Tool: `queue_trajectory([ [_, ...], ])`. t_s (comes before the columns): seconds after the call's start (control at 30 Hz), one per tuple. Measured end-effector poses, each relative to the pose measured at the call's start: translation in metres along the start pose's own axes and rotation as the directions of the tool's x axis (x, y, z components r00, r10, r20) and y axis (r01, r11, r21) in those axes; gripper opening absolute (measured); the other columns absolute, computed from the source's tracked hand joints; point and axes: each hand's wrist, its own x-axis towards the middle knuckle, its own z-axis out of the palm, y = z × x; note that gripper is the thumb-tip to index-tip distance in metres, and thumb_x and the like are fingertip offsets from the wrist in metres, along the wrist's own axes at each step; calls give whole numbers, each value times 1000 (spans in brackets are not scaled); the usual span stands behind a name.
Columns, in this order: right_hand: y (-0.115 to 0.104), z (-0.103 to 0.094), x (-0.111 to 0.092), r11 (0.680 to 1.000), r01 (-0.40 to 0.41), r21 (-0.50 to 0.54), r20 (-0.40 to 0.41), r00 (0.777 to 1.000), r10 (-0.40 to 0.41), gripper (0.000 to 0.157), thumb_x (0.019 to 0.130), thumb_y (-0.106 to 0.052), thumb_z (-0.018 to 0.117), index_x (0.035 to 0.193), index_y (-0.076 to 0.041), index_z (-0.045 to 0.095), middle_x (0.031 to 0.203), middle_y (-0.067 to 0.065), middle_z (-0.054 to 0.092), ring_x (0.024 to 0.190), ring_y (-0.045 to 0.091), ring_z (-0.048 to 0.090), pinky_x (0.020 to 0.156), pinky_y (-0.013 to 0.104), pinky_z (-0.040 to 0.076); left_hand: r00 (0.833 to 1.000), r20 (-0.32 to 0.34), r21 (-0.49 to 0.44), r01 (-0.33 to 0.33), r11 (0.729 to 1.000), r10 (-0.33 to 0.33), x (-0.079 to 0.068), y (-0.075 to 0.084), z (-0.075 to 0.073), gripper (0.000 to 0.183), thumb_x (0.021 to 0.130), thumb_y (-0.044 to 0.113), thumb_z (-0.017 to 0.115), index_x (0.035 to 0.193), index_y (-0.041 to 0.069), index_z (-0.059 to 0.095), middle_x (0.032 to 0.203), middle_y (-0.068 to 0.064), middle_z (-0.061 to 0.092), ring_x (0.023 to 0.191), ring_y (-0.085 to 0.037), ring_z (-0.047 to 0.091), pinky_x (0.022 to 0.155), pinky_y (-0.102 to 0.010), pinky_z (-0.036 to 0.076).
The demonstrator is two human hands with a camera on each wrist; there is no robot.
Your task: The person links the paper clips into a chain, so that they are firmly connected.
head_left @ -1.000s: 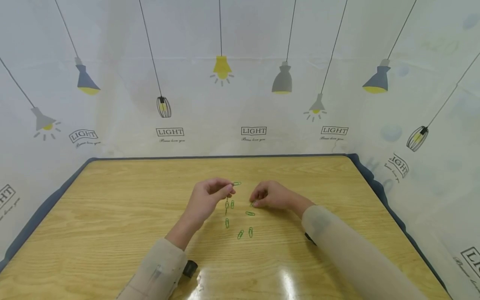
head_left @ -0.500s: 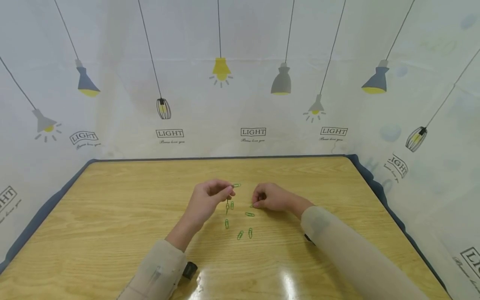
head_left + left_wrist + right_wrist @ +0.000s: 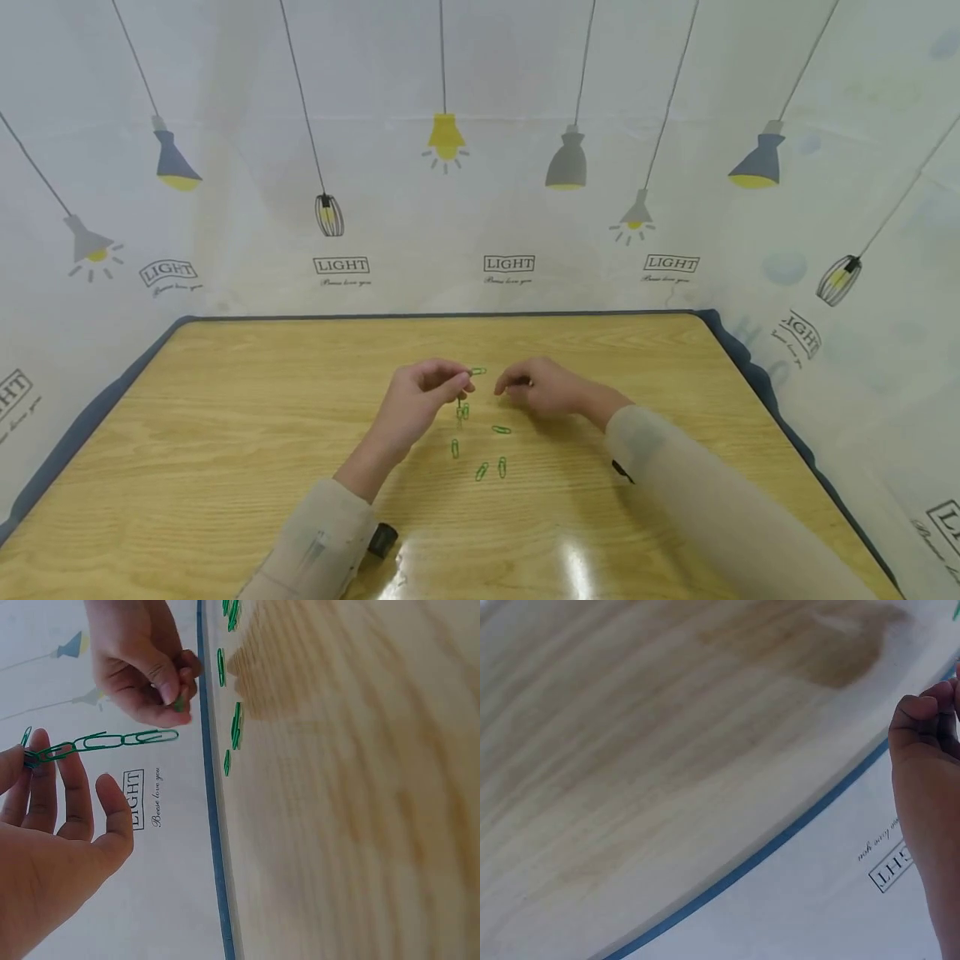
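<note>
Fingers of the left hand (image 3: 414,408) pinch a green paper-clip chain (image 3: 120,740) near its top; the right hand (image 3: 551,389), near the chain and right of it, pinches a single clip (image 3: 179,703) (mostly hidden). Risk: a light pinch could drop that clip, and a tug could unhook links. Chain hangs, long axis near vertical, free end toward the table (image 3: 225,417) below; its top clip (image 3: 478,371) juts sideways, rightward.
</note>
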Motion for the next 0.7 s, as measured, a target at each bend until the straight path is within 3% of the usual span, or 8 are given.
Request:
queue_trajectory([
  [0.2,-10,-13,-1,994,24,106,-18,1000,-23,16,110,-10,58,119,-1,67,106,12,73,91,21,67,81,35,58,1000,6,-12,-1,1000,1,-1,0,0,20,106,17,68,118,3,74,109,-13,78,98,-17,71,103,-53,56],
  [0.37,-20,-24,-5,976,65,207,-55,997,-55,15,111,-10,56,114,2,65,103,23,74,85,43,67,72,46,59,1000,9,-5,-2,1000,2,-2,1,0,20,106,18,67,118,3,74,109,-13,78,100,-20,72,105,-55,55],
  [0.43,-25,-26,-7,965,72,251,-82,995,-53,13,111,-9,55,112,0,64,101,22,75,85,48,67,70,47,60,1000,10,-4,-2,1000,2,-2,1,1,21,107,18,67,118,3,74,109,-13,78,100,-20,72,106,-57,55],
  [0.6,-36,-24,-7,913,99,396,-154,987,-40,12,111,-8,55,112,1,63,97,13,75,80,30,72,72,39,63,1000,14,-6,-2,1000,2,-2,2,2,22,107,19,66,119,3,74,110,-14,77,100,-18,72,107,-56,55],
  [0.7,-43,-21,-9,863,119,490,-179,983,-33,15,110,-7,57,117,4,63,100,19,75,80,20,74,77,41,66,1000,16,-3,-3,1000,3,-2,3,3,22,107,20,66,119,3,74,111,-13,77,100,-17,72,106,-52,57],
])
